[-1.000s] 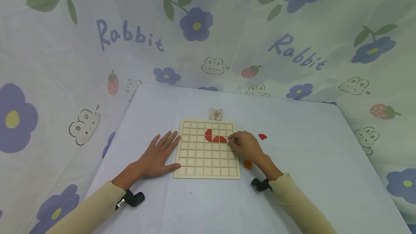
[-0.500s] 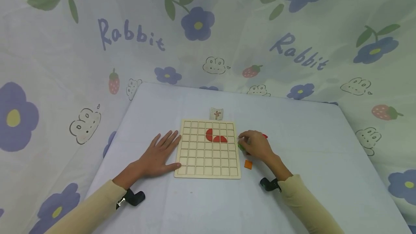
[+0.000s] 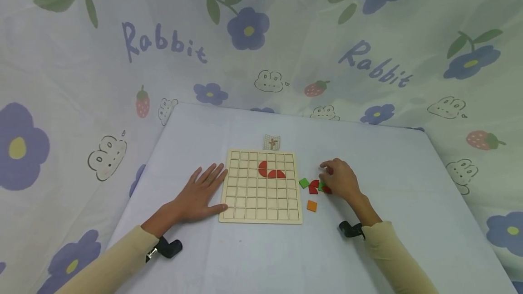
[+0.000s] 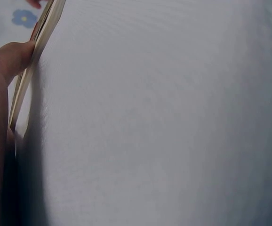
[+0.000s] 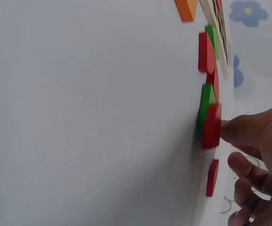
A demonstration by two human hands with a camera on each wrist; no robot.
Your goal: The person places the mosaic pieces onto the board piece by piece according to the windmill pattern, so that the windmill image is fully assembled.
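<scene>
A pale wooden grid board (image 3: 241, 201) lies on the white table with a few red pieces (image 3: 263, 169) set in its cells. My left hand (image 3: 198, 198) lies flat beside it, fingers spread, fingertips and thumb at its left edge. To the right of the board, my right hand (image 3: 341, 179) hovers over loose pieces, thumb and fingers apart. A red quarter-round piece (image 5: 212, 178) lies below its fingers, and another red piece (image 5: 212, 127) overlaps a green piece (image 5: 205, 104) near the thumb. Nothing shows between the fingertips.
More loose pieces lie beside the board: a green square (image 3: 304, 183), red pieces (image 3: 313, 188) and an orange square (image 3: 312, 206). A small pattern card (image 3: 271, 142) sits behind the board. A printed curtain (image 3: 294, 35) stands around the table.
My right hand has moved right from the board's edge to above the loose pieces, uncovering green and red ones. My left hand stays in place.
</scene>
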